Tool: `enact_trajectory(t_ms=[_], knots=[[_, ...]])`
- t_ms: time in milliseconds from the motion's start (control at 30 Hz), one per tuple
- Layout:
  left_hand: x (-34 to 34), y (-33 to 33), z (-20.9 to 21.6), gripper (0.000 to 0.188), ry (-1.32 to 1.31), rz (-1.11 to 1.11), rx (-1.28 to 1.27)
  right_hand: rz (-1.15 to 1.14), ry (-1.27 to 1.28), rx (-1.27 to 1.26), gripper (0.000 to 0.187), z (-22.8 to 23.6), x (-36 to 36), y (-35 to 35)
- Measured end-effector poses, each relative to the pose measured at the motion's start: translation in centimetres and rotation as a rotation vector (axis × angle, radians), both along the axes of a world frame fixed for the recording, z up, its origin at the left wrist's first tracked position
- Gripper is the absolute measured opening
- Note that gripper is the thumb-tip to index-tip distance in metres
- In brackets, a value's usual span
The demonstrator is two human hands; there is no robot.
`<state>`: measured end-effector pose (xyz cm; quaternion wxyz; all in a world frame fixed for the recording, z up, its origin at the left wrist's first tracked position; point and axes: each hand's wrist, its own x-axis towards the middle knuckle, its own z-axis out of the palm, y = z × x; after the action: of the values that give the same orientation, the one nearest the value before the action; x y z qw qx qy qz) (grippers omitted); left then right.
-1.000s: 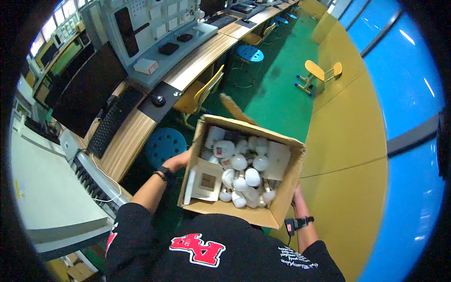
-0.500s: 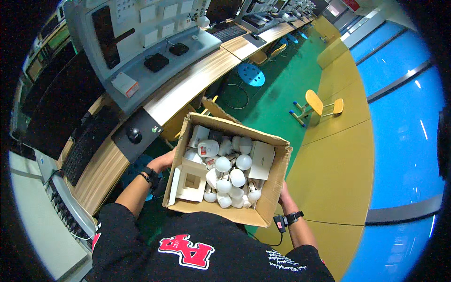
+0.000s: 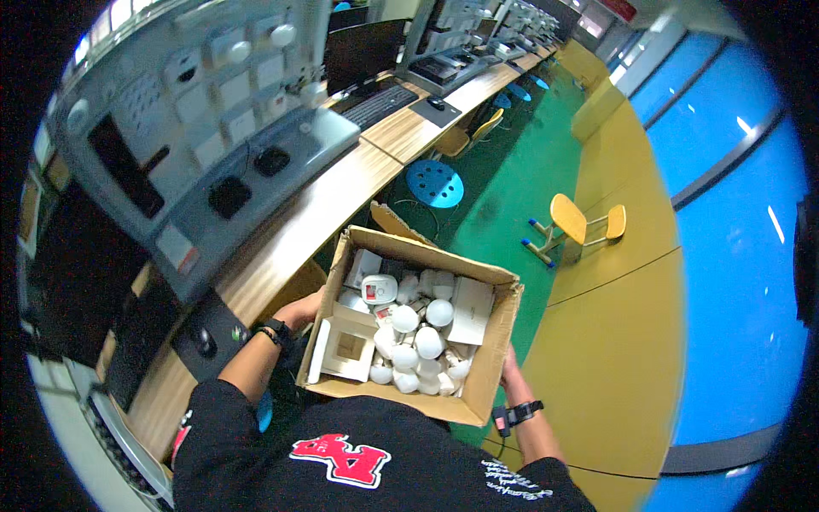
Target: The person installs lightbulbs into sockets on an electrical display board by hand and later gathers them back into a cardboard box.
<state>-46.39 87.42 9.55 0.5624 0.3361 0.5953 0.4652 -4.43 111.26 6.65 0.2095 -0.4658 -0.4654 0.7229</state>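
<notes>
A cardboard box (image 3: 444,408) with its top uncovered is carried in front of my body. My left hand (image 3: 302,311) grips its left side and my right hand (image 3: 509,369) its right side; most of the fingers are hidden behind the box. Inside lies a pile of white light bulbs (image 3: 429,342). Small white cartons (image 3: 470,311) stand against the right wall, and an opened white carton (image 3: 348,348) sits at the left. A rounded white device (image 3: 379,288) rests near the upper left. One cardboard flap (image 3: 399,224) sticks out beyond the far edge.
To the left runs a long wooden desk (image 3: 375,173) with a grey display panel, a keyboard (image 3: 380,106), and a mouse (image 3: 205,343). A blue stool (image 3: 435,183) stands beside it. On the right, a yellow chair (image 3: 568,218) is near the yellow wall panels (image 3: 614,341). The floor (image 3: 512,171) is green.
The desk, its panel and the blue stool have shifted left and down in the view. The box stays between both hands, slightly lower in the picture, its contents looking the same.
</notes>
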Motion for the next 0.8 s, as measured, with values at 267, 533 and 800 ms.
enact_trajectory(t_ms=[267,533,800], knots=[[-2.4,14.0,4.0,0.058,0.064,0.084,-0.012,0.114,0.052,0.05,0.042,2.4,-5.5,18.8],[-12.2,16.2,2.3,0.061,0.074,0.359,0.038,0.558,0.004,0.114,0.036,7.8,-26.0,32.1],[-17.7,14.9,2.5,0.061,0.154,0.669,-0.016,0.827,0.002,0.382,0.032,10.6,-44.5,37.4]])
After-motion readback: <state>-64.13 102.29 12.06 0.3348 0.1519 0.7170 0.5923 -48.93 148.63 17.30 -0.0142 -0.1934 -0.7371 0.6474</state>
